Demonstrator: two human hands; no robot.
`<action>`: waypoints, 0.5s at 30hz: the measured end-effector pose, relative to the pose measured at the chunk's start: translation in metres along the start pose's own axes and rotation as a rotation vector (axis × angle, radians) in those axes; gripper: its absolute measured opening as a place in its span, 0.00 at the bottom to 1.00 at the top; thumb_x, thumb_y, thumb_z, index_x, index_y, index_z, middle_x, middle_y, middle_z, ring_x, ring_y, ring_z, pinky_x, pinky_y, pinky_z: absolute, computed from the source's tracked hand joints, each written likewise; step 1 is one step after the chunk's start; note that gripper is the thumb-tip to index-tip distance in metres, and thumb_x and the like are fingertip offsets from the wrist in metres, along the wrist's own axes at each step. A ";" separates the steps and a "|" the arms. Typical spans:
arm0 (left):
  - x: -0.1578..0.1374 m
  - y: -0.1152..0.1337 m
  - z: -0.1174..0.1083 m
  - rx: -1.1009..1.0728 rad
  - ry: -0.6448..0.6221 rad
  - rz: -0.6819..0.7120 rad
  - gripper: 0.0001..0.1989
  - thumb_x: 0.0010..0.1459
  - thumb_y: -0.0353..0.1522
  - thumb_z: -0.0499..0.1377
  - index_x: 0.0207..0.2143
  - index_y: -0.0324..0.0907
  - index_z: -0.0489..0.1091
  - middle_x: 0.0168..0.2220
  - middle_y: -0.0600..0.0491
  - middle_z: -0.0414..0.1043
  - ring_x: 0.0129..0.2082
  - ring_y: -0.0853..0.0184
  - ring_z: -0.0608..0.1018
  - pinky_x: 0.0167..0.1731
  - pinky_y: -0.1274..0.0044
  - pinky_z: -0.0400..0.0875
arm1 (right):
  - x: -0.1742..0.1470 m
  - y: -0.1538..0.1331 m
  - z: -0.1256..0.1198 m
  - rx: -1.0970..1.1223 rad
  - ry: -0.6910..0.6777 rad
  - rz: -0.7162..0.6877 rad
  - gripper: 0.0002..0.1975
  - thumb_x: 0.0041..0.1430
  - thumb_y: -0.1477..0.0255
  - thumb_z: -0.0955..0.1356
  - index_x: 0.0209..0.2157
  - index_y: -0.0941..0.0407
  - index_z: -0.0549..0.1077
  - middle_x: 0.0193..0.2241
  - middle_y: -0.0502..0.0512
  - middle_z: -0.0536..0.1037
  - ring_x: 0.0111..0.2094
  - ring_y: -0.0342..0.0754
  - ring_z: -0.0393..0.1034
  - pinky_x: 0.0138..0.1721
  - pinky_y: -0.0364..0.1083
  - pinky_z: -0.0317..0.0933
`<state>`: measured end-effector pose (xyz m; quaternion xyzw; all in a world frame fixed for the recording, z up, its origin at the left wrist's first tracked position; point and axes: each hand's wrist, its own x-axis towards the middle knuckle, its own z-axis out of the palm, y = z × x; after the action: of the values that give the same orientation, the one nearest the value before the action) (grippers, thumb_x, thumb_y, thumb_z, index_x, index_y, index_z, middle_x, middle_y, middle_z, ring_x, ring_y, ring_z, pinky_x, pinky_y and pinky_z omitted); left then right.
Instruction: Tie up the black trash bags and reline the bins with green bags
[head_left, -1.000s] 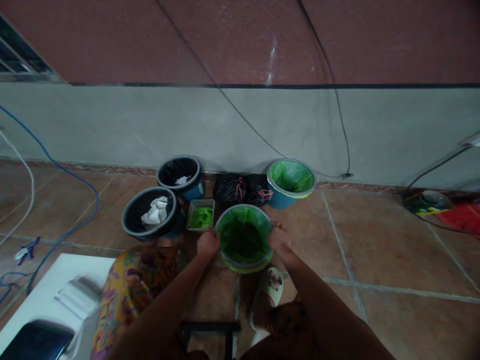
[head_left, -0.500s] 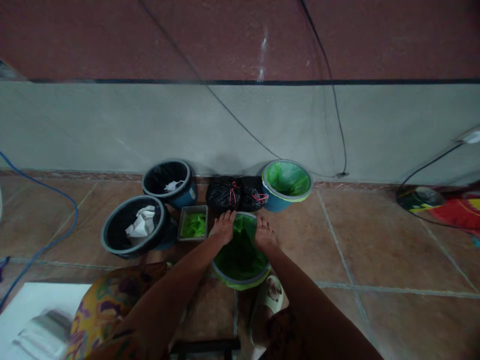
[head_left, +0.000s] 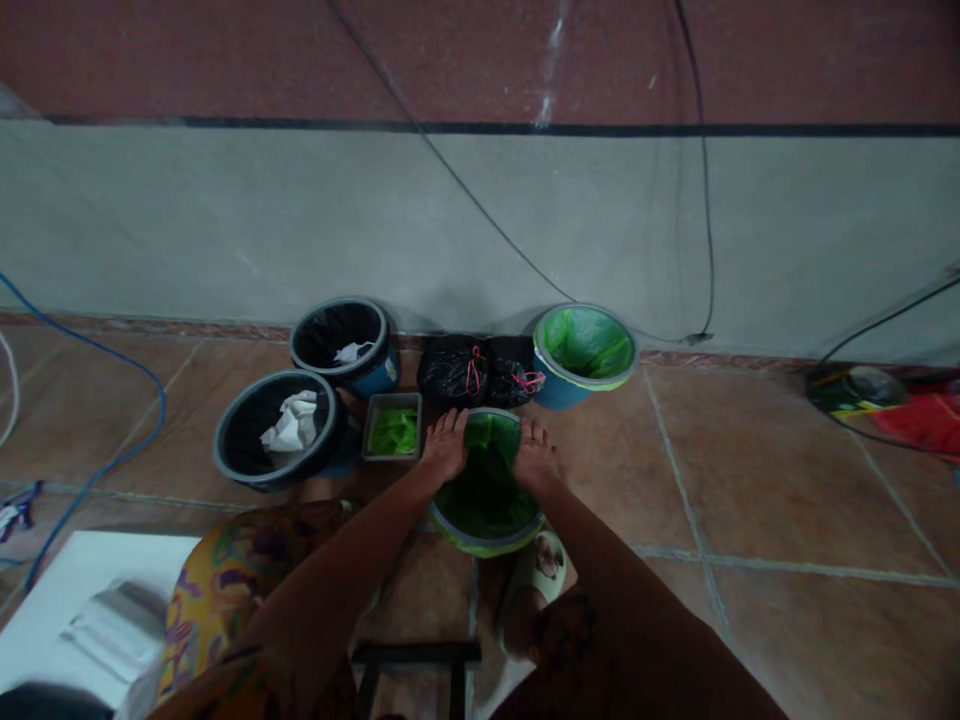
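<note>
Bin [head_left: 486,530] sat lower centre, green liner [head_left: 487,480] inside; left hand [head_left: 445,446] and right hand [head_left: 535,459] lay flat on far rim, fingers spread, gripping nothing; liner looked thin, slippery, tearable; best pinched at rim.

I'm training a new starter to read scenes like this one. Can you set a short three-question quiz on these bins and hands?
1. True or false: both hands rest on the far rim of the near green-lined bin.
2. What lies in the two black-lined bins: A) white crumpled paper, B) bottles, C) nothing visible?
3. What sits between the black-lined bins and the bin being handled?

Key
1. True: left hand and right hand lie flat there.
2. A, in the front black-lined bin and the back one.
3. A small grey tray of green material.
</note>
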<state>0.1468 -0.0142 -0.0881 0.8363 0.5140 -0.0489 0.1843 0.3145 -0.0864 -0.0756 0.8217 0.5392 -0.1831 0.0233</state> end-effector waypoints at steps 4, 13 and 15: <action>-0.046 -0.005 0.009 -0.018 0.119 -0.046 0.33 0.61 0.32 0.53 0.67 0.37 0.51 0.68 0.41 0.51 0.67 0.54 0.55 0.65 0.61 0.49 | -0.022 -0.014 -0.005 -0.041 -0.049 -0.185 0.28 0.62 0.76 0.60 0.64 0.63 0.59 0.61 0.70 0.63 0.60 0.59 0.59 0.57 0.52 0.55; -0.120 0.006 0.054 0.049 -0.003 0.195 0.15 0.66 0.33 0.49 0.39 0.40 0.75 0.37 0.47 0.78 0.42 0.61 0.77 0.64 0.59 0.48 | -0.092 -0.005 0.044 -0.146 -0.361 -0.568 0.15 0.67 0.72 0.58 0.42 0.61 0.75 0.41 0.65 0.79 0.45 0.54 0.74 0.46 0.48 0.64; -0.117 0.007 0.060 0.094 0.017 0.211 0.16 0.65 0.33 0.49 0.33 0.39 0.75 0.31 0.48 0.78 0.37 0.62 0.78 0.63 0.58 0.50 | -0.095 0.001 0.051 -0.159 -0.338 -0.569 0.21 0.69 0.70 0.54 0.42 0.61 0.75 0.40 0.66 0.79 0.44 0.56 0.75 0.45 0.50 0.64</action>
<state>0.1047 -0.1368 -0.1100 0.8939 0.4218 -0.0460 0.1445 0.2683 -0.1825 -0.0926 0.5920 0.7480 -0.2733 0.1242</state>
